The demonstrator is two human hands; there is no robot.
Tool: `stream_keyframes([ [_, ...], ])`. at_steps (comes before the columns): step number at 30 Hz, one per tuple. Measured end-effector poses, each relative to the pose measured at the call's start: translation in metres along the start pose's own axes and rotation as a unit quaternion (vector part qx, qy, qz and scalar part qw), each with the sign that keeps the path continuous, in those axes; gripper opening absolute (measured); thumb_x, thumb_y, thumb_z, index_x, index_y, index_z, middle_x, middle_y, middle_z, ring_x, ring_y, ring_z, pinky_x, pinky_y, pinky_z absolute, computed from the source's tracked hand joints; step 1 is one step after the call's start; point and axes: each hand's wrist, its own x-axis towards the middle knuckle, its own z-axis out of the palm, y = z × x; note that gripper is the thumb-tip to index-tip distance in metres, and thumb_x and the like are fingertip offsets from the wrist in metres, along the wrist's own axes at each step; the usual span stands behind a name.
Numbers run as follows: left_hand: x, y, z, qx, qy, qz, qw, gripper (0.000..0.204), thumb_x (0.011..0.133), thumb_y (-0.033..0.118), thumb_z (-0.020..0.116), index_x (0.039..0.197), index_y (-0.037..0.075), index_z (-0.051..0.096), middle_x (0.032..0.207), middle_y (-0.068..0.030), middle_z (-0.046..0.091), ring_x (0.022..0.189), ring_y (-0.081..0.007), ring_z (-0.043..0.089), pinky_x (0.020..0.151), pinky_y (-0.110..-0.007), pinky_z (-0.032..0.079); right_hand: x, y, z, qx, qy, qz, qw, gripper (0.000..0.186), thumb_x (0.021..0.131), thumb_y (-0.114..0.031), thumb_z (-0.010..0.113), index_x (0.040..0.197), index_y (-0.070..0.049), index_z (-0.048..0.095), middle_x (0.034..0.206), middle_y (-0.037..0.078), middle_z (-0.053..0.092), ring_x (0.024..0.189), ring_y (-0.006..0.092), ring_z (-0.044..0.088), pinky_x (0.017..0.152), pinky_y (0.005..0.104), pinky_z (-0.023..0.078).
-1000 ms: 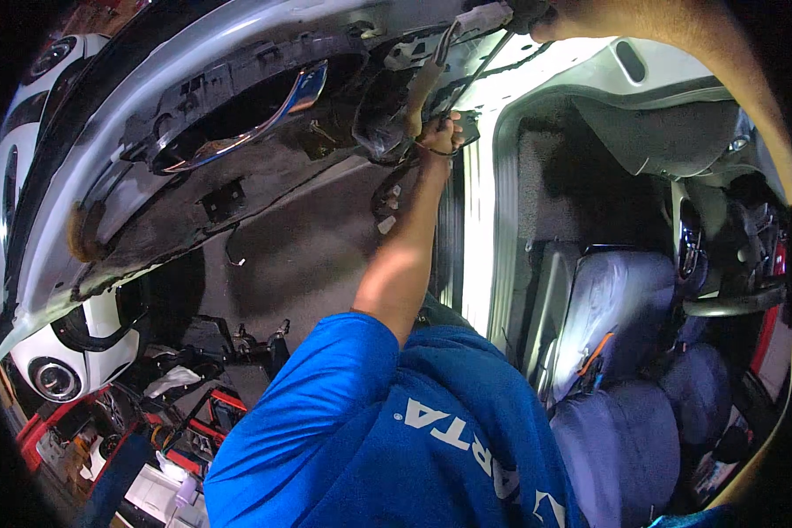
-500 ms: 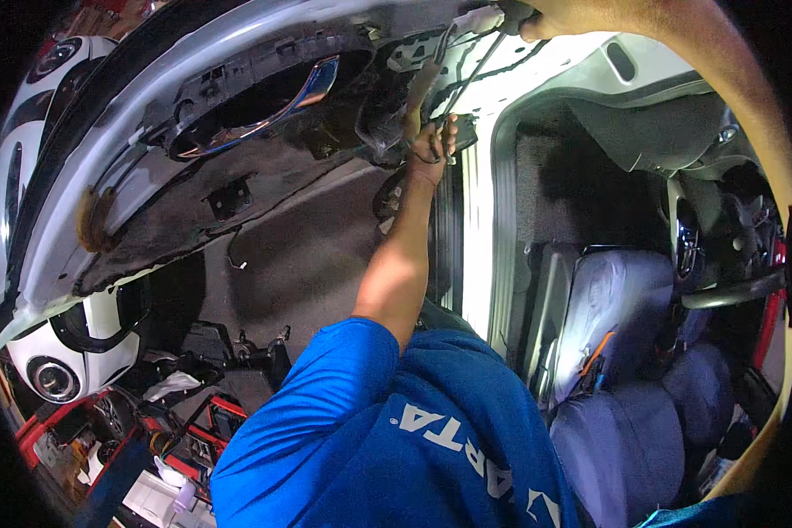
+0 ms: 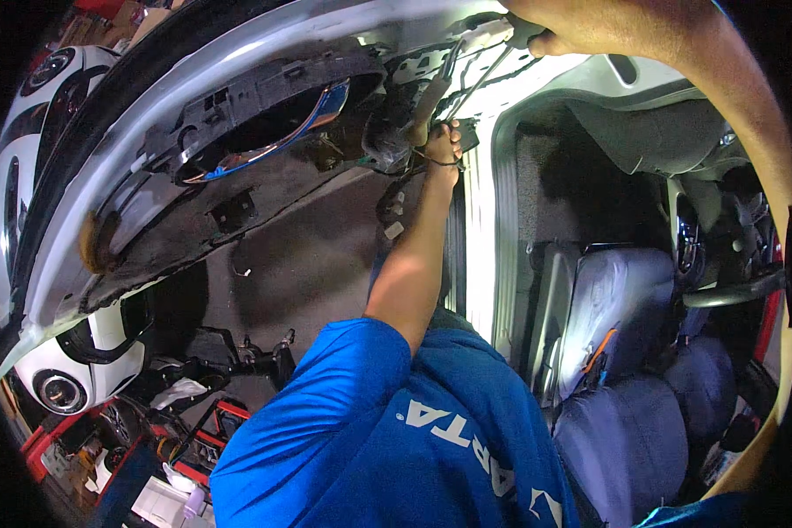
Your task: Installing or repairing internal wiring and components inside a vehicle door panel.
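My left hand (image 3: 445,145) is closed around the lower end of a thin metallic rod (image 3: 482,86), at the gap between the car door and the sill. The rod slants up from this fist toward my right hand (image 3: 550,35). A dark cable loops over my left wrist. Cut by the upper edge, my right hand curls beside a pale, cable-like piece (image 3: 488,37); whatever it grips is hidden. Left of my hands is the opened door (image 3: 238,207), its inner side dark and bare-looking, with a chrome-edged trim piece (image 3: 277,145).
The bright door sill (image 3: 480,255) runs down the middle. To the right are blue-grey covered seats (image 3: 625,317) and a steering wheel (image 3: 735,290). White vehicle parts with a round lamp (image 3: 60,389) and red-framed trays (image 3: 216,431) stand at left.
My left hand has shifted slightly right and turned at the wrist. The rod's lower end moved with it. My right hand has come slightly lower. The door appears slightly lower in view.
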Motion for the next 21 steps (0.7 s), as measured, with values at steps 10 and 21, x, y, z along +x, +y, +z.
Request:
stream_keyframes([
  [10,0.021,0.004,-0.042,-0.044,-0.011,-0.055,0.997,0.031,0.093,0.039,0.043,0.102,0.011,0.051,0.070,-0.0011,0.055,0.051,-0.0170,0.054,0.042,-0.032,0.045,-0.005,0.001,-0.006,-0.001,0.008,0.014,1.000,0.024,0.080,-0.030,0.060,0.076,-0.006,0.064,0.073,0.007,0.062,0.068,0.0197,0.062,0.064,0.0339,0.049],
  [21,-0.012,0.029,0.032,0.295,0.227,-0.011,0.928,0.023,0.088,0.030,0.054,0.080,0.010,0.058,0.058,0.0071,0.047,0.042,-0.0050,0.040,0.036,-0.021,0.027,0.003,0.000,-0.002,0.038,0.039,0.017,0.998,0.025,0.078,-0.030,0.061,0.076,-0.006,0.062,0.071,0.007,0.061,0.066,0.0190,0.060,0.060,0.0336,0.048],
])
